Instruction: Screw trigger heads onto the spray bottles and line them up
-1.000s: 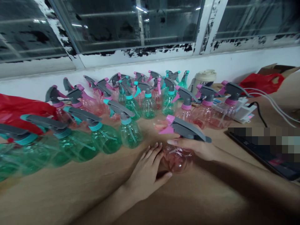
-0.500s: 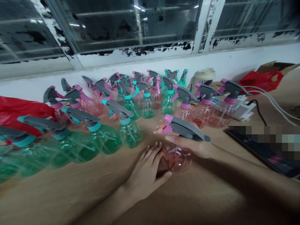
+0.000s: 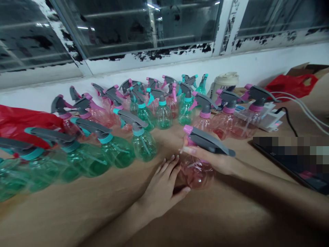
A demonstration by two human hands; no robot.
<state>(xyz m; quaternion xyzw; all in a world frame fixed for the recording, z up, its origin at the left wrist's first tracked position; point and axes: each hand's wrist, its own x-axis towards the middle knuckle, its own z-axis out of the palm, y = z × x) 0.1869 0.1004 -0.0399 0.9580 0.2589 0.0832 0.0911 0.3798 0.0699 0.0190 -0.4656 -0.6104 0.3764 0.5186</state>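
A clear pink spray bottle [image 3: 198,175] with a grey and pink trigger head [image 3: 209,140] stands upright on the table in front of me. My right hand [image 3: 213,159] is closed round its neck and trigger, with the fingers drawn in on the pink lever. Palm down on the wood lies my left hand [image 3: 161,187], fingers outstretched; the thumb and fingertips are beside the bottle's lower left side, and whether they touch it I cannot tell. Left of it is a green spray bottle [image 3: 144,145] with a turquoise collar.
Several green spray bottles [image 3: 87,159] line the left side. Pink ones [image 3: 222,121] and more stand behind, near the wall. A red plastic bag [image 3: 31,125] lies left. At right are a tablet-like device [image 3: 277,159], a power strip [image 3: 272,118], a paper cup [image 3: 226,82] and cables.
My right fingers have pulled the pink trigger in toward the bottle's neck; before, the lever stuck out. My left hand stays in place, and the view has shifted slightly.
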